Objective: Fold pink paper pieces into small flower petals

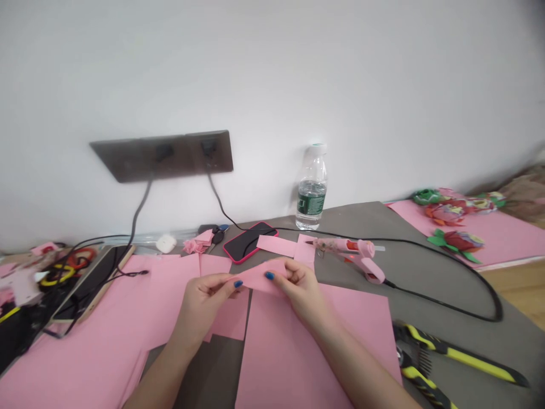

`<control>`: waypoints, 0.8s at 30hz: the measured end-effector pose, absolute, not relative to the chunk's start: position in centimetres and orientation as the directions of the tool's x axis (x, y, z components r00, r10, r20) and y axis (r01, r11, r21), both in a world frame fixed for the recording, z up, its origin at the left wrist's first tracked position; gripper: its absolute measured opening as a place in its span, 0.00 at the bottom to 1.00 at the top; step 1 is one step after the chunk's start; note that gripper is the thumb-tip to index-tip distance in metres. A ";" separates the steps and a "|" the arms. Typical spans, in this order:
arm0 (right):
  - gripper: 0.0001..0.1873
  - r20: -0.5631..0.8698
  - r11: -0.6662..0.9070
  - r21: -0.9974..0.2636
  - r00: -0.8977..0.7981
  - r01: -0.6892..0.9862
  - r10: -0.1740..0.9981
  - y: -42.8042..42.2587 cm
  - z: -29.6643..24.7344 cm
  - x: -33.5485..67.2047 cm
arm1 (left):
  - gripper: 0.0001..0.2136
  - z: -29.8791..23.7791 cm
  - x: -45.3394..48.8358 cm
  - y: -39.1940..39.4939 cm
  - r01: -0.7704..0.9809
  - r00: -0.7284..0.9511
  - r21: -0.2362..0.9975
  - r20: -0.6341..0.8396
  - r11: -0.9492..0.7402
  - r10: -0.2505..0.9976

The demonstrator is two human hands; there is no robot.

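Between my two hands is a small folded piece of pink paper [258, 276], held above the table. My left hand [208, 298] pinches its left end between thumb and finger. The right end is gripped by my right hand [300, 287], thumb on the near face and the other fingers curled behind. Below lies a large pink sheet [276, 358]. Just behind the hands a pink glue gun [347, 250] rests on its side, its nozzle over small pink paper strips [276, 245].
A water bottle [312, 190] stands against the wall. A phone [247, 241] lies behind my hands, another phone [89, 284] at left. Yellow-black pliers [460, 355] sit at right. The glue gun's cord [447, 250] loops across the table. Paper flowers [457, 241] lie far right.
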State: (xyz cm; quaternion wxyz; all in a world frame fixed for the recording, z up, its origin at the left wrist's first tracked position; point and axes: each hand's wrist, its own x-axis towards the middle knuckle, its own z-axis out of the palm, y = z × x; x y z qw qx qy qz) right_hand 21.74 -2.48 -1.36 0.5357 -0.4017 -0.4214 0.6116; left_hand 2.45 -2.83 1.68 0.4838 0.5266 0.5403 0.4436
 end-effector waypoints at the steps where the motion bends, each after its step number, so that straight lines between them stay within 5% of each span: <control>1: 0.15 -0.040 -0.073 -0.944 -0.107 -0.322 0.993 -2.5 -1.3 21.7 | 0.08 1.7 2.4 -2.8 0.141 0.021 0.989 -0.057 0.054 0.998; 19: 0.14 -0.015 -0.034 -0.957 -0.066 -0.290 0.998 -2.2 -1.7 21.9 | 0.17 2.3 2.0 -2.9 0.108 0.201 0.994 -0.015 -0.006 0.980; 24: 0.13 -0.002 -0.022 -0.960 -0.070 -0.278 0.998 -2.2 -1.7 21.7 | 0.15 2.0 2.0 -2.8 0.120 0.137 0.993 0.007 -0.023 0.991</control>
